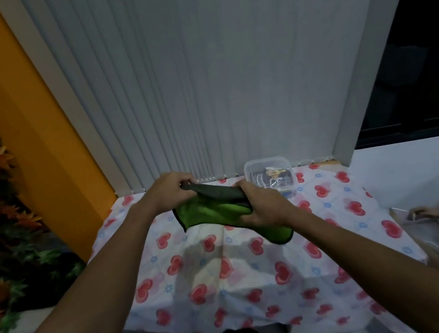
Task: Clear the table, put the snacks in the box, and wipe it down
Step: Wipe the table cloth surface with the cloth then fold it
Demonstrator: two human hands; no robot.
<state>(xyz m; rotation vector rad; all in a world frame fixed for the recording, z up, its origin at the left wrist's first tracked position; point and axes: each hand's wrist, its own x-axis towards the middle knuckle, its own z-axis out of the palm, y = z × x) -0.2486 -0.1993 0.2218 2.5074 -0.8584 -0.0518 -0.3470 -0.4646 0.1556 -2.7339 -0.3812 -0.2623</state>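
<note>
Looks close to the wiping stage. Only the box (269, 177) seen standing on the table (228, 289), at the far edge, right of the middle, against the blinds (203, 85). Lid seemingly on, with printed packets dimly visible through it, so snacks probably stowed already. Wiping judged not yet begun.

Holding a cloth (212, 208) up over the far half of the table, apparently clear of the surface. Pinched at its dark upper fold by the left hand (168, 190), fingers and thumb curled over it. Bunched at the other end in the right hand (262, 208), fingers wrapped round. Pulled into a loose roll, one corner hanging below the right wrist.

Soft and plush, microfibre-like: bright green on one face, dark grey on the other, dark binding round rounded corners. Box in thin clear plastic, squarish, round-cornered, glossy. Table draped in thin white fabric printed with red hearts and small blue flowers. Creased, sagging over the near edge, likely to ruck under a wipe.

Beyond the right edge, another person's hand (426, 213), blurred.
</note>
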